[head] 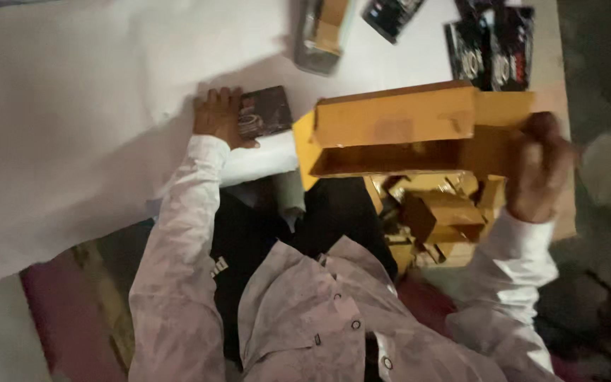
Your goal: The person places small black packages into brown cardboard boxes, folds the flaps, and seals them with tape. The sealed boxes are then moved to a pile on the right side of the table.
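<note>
White sheet (72, 92) covers the work surface, dim room, floor dark at the right. My left hand (219, 117) lies flat, fingers spread, on a small dark square packet (266, 111). My right hand (542, 166) grips the end of an open yellow cardboard box (397, 127). Yellow folded cartons (436, 212) heaped just below it. Black printed packages (493, 46) at the sheet's far edge; one clear wrapper with a yellow insert (323, 32) beside them.

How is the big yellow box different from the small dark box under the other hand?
The yellow box is far larger than the small dark box. The yellow one is plain cardboard and stands open; the dark one is printed and lies flat and closed. The right hand grips the yellow box at its end, while the left hand rests on the dark box's edge. Both sit on the white surface.
</note>
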